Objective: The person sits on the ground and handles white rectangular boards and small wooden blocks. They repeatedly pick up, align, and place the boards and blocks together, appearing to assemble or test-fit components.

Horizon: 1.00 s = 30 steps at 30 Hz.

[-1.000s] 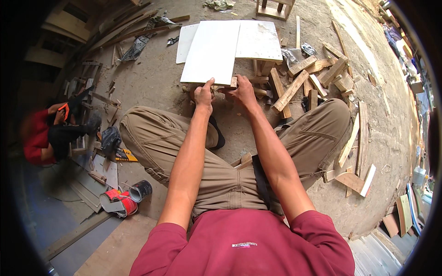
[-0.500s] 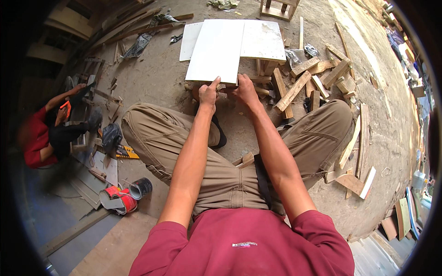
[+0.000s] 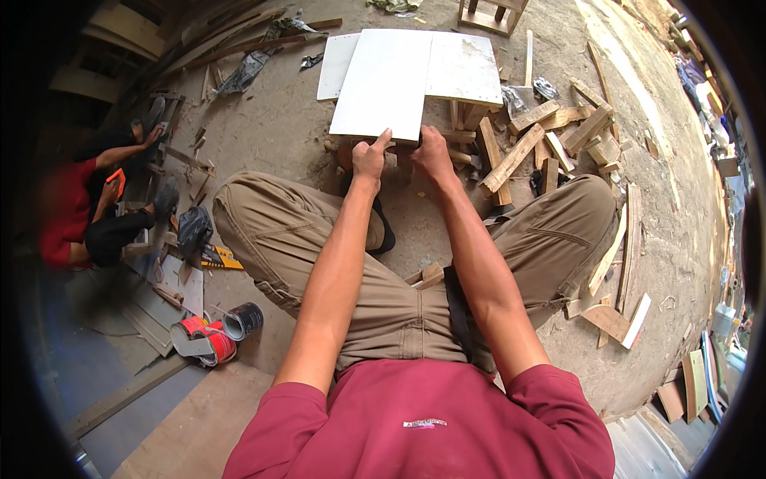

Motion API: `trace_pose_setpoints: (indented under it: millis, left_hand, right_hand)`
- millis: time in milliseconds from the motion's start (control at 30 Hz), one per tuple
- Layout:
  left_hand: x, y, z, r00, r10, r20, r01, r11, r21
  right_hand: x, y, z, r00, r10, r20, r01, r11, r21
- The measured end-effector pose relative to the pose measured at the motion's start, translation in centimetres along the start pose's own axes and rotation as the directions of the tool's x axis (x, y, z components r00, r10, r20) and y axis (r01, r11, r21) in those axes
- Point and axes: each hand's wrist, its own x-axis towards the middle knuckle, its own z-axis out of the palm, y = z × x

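Note:
A smooth white board (image 3: 383, 84) lies lengthwise across a low wooden bench (image 3: 469, 70) with a scuffed white top, its near end reaching past the bench toward me. My left hand (image 3: 369, 161) is closed on that near edge, thumb lying on top and fingers underneath. At the near right corner my right hand (image 3: 433, 153) is closed, with its fingers curled against the board's edge. What sits under the board between my hands is shaded and hard to make out.
Wood offcuts (image 3: 511, 160) are heaped right of the bench. Paint cans (image 3: 243, 321) stand by my left knee, near a black plastic bag (image 3: 194, 230). At far left sits another person (image 3: 68, 207) with an orange-handled tool (image 3: 117, 184). A small wooden stool (image 3: 488, 22) stands beyond the bench.
The view has shifted slightly, while both my hands keep their grip on the board. At far left, the other person's arm and legs have changed position.

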Motion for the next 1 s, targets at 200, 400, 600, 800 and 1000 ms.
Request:
trace_pose_setpoints:
  millis: [200,400,600,800,1000]
  left_hand:
    - [0.2,0.0,-0.6,0.999,-0.042,-0.007,0.042,0.998,0.040]
    - [0.1,0.7,-0.7,0.986,-0.147,-0.082,0.156,0.980,0.124]
    - [0.5,1.5,-3.0,0.982,0.187,0.001,-0.130,0.681,0.721]
    - [-0.8,5.3,-1.8,0.925,0.371,0.082,-0.351,0.753,0.557]
    - [-1.3,6.2,1.2,0.711,0.294,0.639,-0.687,0.090,0.721]
  right_hand:
    - [-0.2,0.9,-0.4,0.998,-0.040,0.056,0.036,0.996,0.078]
    - [-0.2,3.0,-1.0,0.966,0.087,0.243,-0.149,0.957,0.249]
    - [0.6,3.0,-4.2,0.825,0.227,0.518,-0.431,0.845,0.316]
    - [0.6,4.9,-3.9,0.846,0.173,0.504,-0.437,0.766,0.471]
    - [0.2,6.4,-0.6,0.979,-0.036,0.202,-0.031,0.948,0.318]
